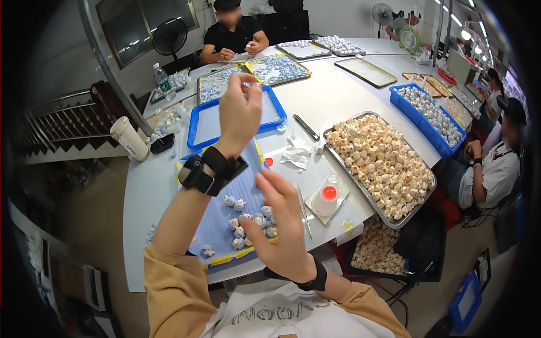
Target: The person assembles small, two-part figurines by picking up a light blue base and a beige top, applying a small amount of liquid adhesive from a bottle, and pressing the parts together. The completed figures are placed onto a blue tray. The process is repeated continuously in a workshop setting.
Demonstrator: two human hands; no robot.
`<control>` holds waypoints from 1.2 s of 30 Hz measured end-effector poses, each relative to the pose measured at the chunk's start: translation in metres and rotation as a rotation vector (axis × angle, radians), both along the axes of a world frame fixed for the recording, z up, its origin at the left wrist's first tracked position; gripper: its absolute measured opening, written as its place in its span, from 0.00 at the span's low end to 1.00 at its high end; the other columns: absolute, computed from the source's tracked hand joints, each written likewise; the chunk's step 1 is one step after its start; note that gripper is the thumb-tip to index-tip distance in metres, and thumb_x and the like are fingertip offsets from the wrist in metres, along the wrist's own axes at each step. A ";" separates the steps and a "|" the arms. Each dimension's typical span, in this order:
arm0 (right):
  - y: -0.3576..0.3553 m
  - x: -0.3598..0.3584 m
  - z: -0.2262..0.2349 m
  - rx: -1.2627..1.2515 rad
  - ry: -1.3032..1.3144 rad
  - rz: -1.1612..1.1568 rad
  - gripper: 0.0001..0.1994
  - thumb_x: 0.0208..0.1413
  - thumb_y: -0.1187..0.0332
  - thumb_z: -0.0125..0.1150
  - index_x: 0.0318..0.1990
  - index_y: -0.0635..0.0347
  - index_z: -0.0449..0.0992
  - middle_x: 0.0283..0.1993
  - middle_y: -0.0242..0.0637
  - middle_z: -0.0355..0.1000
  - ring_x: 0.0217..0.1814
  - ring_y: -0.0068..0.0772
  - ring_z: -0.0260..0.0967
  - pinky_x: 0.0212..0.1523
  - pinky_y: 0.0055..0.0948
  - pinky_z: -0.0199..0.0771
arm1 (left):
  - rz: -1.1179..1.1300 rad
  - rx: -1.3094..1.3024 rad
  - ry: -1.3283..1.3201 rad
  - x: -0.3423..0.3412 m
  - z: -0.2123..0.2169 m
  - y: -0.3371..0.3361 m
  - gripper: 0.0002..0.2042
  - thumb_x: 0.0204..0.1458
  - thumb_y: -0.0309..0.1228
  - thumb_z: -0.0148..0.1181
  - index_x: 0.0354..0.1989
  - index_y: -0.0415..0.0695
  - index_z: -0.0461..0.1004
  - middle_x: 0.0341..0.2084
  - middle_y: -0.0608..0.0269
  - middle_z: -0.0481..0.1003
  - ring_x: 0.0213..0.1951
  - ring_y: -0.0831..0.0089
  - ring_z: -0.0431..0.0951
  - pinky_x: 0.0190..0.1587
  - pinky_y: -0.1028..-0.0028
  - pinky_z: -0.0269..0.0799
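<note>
My left hand (241,112) is raised above the near tray, its fingers curled and the fingertips close to the thumb. Anything between them is too small to make out. Lower and to the right, my right hand (282,231) has its thumb and fingers apart and holds nothing visible. Beneath both hands lies a tray (217,222) with a blue ribbed lining and yellow-taped edges. Small blue-and-cream figurines (239,205) cluster on it beside my right thumb; my right hand hides some of them. Black straps wrap both my wrists.
A metal tray of cream-coloured pieces (377,163) stands on the right, past tweezers (305,213) and a small cup with red contents (329,194). Farther off are an empty-looking blue tray (194,127), a blue bin of figurines (425,110), a white cup (128,138) and a seated person (231,36).
</note>
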State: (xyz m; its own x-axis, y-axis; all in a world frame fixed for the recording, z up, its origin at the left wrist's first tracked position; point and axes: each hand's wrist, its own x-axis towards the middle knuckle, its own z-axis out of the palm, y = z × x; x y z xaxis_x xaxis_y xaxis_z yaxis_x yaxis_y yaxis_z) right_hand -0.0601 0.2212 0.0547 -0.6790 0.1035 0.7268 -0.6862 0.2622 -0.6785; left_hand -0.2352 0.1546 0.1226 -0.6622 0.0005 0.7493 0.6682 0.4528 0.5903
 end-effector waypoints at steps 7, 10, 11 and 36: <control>-0.028 -0.028 0.015 -0.128 -0.098 0.167 0.31 0.46 0.77 0.57 0.59 0.68 0.52 0.55 0.49 0.56 0.53 0.43 0.58 0.49 0.33 0.63 | 0.093 -0.054 0.073 -0.010 0.018 -0.001 0.08 0.48 0.29 0.51 0.35 0.39 0.68 0.16 0.59 0.71 0.19 0.70 0.72 0.23 0.70 0.65; -0.025 -0.043 0.013 -0.230 -0.136 0.239 0.30 0.47 0.76 0.58 0.58 0.67 0.53 0.51 0.47 0.60 0.49 0.38 0.63 0.42 0.29 0.70 | 0.112 -0.062 0.087 -0.020 0.014 0.003 0.08 0.47 0.28 0.51 0.35 0.39 0.67 0.18 0.58 0.70 0.20 0.68 0.71 0.25 0.69 0.65; -0.033 -0.043 0.012 -0.301 -0.166 0.307 0.30 0.46 0.75 0.58 0.57 0.66 0.54 0.50 0.48 0.60 0.48 0.40 0.64 0.42 0.30 0.69 | 0.160 -0.097 0.102 -0.022 0.011 -0.010 0.08 0.47 0.28 0.51 0.35 0.39 0.67 0.19 0.57 0.70 0.22 0.66 0.71 0.27 0.69 0.66; -0.032 -0.053 -0.007 -0.206 -0.025 0.087 0.35 0.52 0.72 0.51 0.64 0.61 0.39 0.56 0.53 0.52 0.57 0.52 0.53 0.57 0.37 0.55 | 0.098 -0.211 0.086 -0.060 -0.003 -0.010 0.07 0.51 0.26 0.48 0.36 0.36 0.67 0.23 0.61 0.67 0.23 0.73 0.66 0.28 0.73 0.63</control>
State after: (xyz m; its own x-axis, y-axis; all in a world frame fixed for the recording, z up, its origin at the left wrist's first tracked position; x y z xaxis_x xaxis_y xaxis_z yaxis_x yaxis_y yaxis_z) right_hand -0.1131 0.1893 0.0475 -0.7096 0.1885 0.6789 -0.6823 0.0566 -0.7289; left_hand -0.2953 0.1444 0.1195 -0.6009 0.1018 0.7928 0.6588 0.6248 0.4191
